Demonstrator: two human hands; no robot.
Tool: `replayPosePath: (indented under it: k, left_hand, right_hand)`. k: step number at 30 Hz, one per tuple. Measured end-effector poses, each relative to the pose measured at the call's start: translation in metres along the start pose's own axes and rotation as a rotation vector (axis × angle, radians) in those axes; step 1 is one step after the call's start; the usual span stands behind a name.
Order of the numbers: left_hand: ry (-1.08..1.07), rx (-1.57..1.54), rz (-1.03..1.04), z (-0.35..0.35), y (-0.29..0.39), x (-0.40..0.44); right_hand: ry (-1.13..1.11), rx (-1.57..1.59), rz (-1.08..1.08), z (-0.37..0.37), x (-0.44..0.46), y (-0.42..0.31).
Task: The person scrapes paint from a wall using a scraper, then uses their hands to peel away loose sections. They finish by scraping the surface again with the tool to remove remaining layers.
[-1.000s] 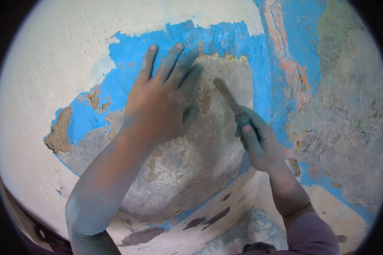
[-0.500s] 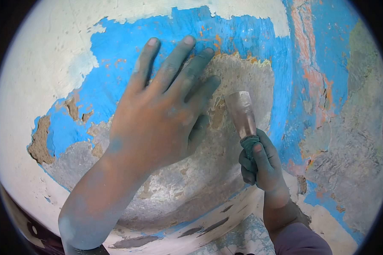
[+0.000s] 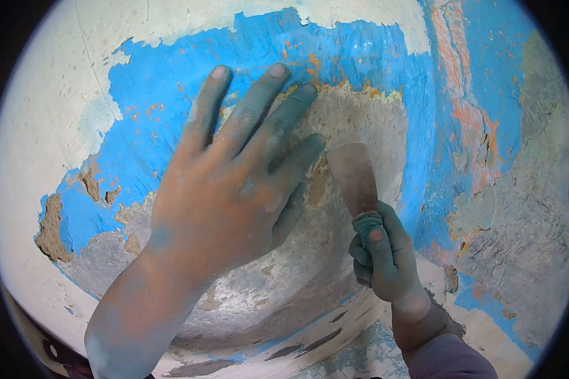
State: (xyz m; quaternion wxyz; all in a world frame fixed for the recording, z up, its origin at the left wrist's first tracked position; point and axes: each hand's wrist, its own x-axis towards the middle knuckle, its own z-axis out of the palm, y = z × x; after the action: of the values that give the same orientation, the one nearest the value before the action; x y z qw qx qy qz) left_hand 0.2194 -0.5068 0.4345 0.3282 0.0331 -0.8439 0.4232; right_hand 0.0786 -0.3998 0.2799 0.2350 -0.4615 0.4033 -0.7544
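Note:
My left hand (image 3: 227,170) lies over the wall with its fingers spread, dusted in blue-grey. Its fingertips reach the blue paint (image 3: 152,104) near the upper edge of a bare grey plaster patch (image 3: 367,110). To the right, my right hand (image 3: 389,259) is wrapped round the green handle of a paint scraper (image 3: 355,177). The scraper's flat metal blade points up and slightly left, just beside the left hand's little finger. Whether the blade touches the plaster I cannot tell. Part of the grey patch is hidden behind my left hand and forearm.
Cream-coloured paint (image 3: 50,120) surrounds the blue on the left and top, with a ragged edge. Holes of crumbled brown plaster (image 3: 55,230) show at the left. A cracked orange streak (image 3: 468,107) runs down the right side. Paint flakes litter the floor (image 3: 367,354) below.
The scraper and my right hand have moved slightly down and left, and the blade now shows its broad face. My left hand has shifted a little down and left.

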Motion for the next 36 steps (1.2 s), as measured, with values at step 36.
replayPosePath:
  k: [36]
  left_hand:
    - [0.034,-0.009,0.014,0.001,-0.001,0.001]
  right_hand:
    - [-0.063,0.185,0.167,-0.012,0.005,-0.009]
